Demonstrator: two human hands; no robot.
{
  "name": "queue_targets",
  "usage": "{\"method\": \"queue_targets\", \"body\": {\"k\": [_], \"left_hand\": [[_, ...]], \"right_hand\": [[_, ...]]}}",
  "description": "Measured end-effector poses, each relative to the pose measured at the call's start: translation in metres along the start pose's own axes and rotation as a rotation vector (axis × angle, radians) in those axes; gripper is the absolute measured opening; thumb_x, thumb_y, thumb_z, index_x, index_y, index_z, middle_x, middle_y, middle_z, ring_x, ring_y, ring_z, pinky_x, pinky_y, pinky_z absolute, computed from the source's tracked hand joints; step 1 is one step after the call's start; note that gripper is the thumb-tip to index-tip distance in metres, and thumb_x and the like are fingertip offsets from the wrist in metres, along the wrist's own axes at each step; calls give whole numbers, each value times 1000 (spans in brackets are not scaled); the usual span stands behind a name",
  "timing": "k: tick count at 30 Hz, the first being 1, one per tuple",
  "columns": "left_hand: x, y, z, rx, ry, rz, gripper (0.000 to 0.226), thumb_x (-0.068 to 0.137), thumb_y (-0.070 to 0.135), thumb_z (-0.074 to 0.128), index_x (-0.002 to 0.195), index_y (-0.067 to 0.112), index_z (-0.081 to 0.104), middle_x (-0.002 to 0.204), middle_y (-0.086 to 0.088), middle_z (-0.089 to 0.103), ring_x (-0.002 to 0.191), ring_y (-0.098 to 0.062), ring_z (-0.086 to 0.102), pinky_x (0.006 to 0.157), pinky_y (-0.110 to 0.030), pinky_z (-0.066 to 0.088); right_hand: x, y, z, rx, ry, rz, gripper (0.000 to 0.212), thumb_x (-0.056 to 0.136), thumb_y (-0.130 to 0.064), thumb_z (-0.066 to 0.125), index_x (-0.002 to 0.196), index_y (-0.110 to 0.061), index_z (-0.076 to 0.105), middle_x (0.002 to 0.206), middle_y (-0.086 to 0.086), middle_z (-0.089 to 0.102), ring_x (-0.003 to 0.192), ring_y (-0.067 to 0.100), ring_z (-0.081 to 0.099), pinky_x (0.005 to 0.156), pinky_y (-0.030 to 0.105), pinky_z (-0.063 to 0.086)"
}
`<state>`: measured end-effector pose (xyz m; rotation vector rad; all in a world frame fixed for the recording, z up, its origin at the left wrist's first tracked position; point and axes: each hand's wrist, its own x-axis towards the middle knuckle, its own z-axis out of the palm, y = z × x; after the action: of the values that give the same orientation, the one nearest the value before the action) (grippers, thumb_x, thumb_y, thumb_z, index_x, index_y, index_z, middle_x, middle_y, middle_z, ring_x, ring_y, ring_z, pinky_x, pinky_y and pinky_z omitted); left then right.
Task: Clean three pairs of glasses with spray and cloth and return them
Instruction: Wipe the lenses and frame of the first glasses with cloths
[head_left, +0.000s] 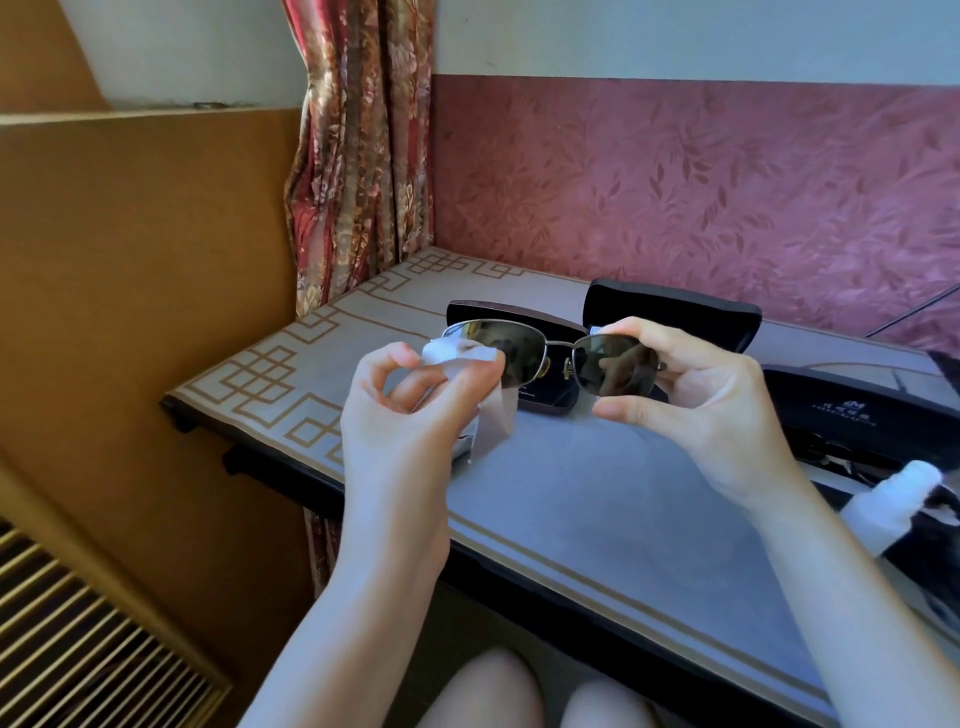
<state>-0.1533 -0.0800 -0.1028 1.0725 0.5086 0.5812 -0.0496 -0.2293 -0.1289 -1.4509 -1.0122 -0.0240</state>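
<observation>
Now, right hand (691, 395) pinches glasses (519, 353) at one lens, up over table (597, 493), so they don't wobble. Left hand (395, 415) squeezes cloth (462, 356) onto other lens, to rub it. Cases (675, 312) sit behind, ready for putting back. Spray bottle (893, 499) lies near right arm.

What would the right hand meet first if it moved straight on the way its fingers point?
Probably the white cloth pinched by the left hand, at the far lens of the sunglasses; depth is unclear.
</observation>
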Motion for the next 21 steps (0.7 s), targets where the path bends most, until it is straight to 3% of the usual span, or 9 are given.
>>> {"method": "queue_targets", "body": {"k": [2,5,7,9,16,21], "left_hand": [[-1,3,-4,6,43,17,38,73,10,78,72,25,43,96,-5,57,128,-22,53,113,-35,38],[0,-7,-14,56,-31,10,26,54,18,85,63,36,68,109,-3,63,125,-19,54,111,-36,40],[-2,-15,-21,-23,-89,-11,36,63,21,84,98,26,76,107,-7,71,105,-18,66,97,-31,49],[-3,-23,-25,-117,-85,-47,53,64,25,76,113,7,68,98,-6,75,95,-18,70,89,-26,52],[1,-22,-26,-198,-126,-132,44,68,26,73,108,11,69,102,-8,75,94,-16,73,85,-26,56],[2,-17,-25,-128,-203,-120,19,74,25,71,90,18,79,99,-7,76,92,-15,72,91,-31,52]], "right_hand": [[-1,5,-3,-11,-3,12,48,61,-18,86,102,-38,72,94,-4,70,86,11,62,88,19,47],[-1,6,-3,0,0,14,47,59,-21,85,101,-38,72,94,-1,71,85,11,62,87,19,47],[-1,3,-1,-2,-2,31,49,58,-22,87,101,-39,72,93,-6,71,84,10,62,87,19,46],[-1,5,0,-16,-5,37,48,60,-24,86,103,-39,72,96,-7,71,87,11,62,89,20,46],[0,2,0,-5,8,53,45,63,-11,79,100,-37,73,100,-8,72,90,8,64,89,18,47],[-1,2,-1,6,12,50,45,63,-10,78,99,-36,73,94,-5,71,85,9,62,86,17,47]]}}
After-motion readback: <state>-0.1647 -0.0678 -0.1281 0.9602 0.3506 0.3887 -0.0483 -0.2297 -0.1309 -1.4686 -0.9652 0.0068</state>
